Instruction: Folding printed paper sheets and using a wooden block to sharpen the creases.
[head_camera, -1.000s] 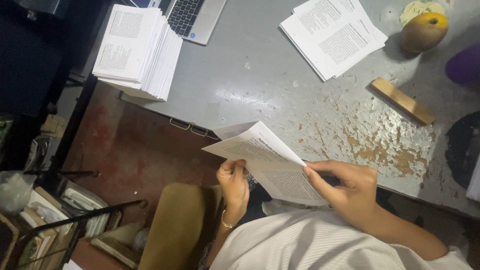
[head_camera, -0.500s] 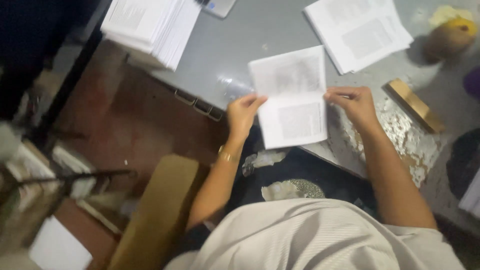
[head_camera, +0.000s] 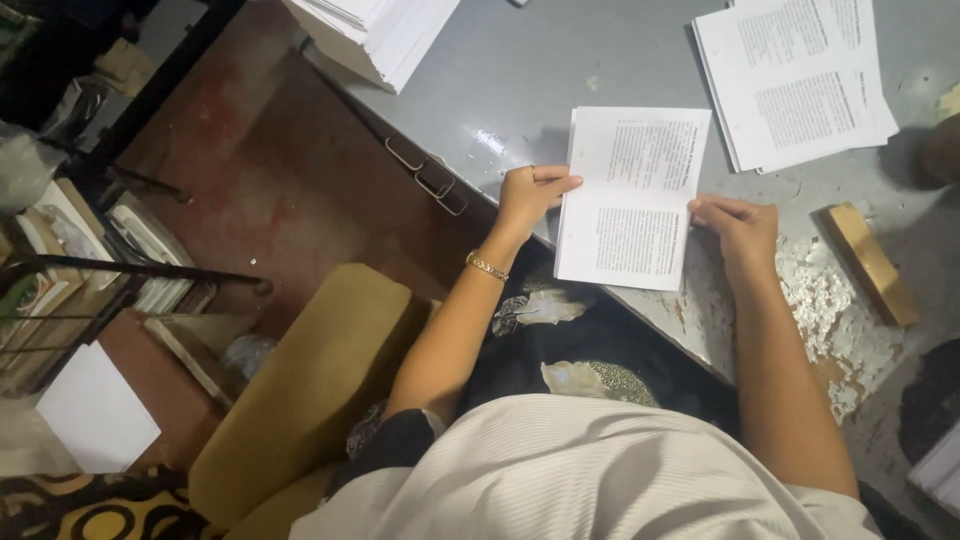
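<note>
A folded set of white printed sheets (head_camera: 630, 195) lies flat at the near edge of the grey table (head_camera: 560, 70). My left hand (head_camera: 530, 195) pinches its left edge at the fold line. My right hand (head_camera: 740, 225) presses on its right edge at the same height. A thin gold bracelet (head_camera: 487, 266) circles my left wrist.
A loose pile of printed sheets (head_camera: 795, 80) lies at the far right. A thick stack of paper (head_camera: 375, 30) sits at the far left of the table. A small wooden block (head_camera: 868, 262) rests right of my right hand. A tan chair (head_camera: 300, 390) and shelves of books (head_camera: 90, 270) stand at the left.
The sheets were held bent in the air over my lap. Now they lie flat on the table edge, with both hands pressing on their sides.
</note>
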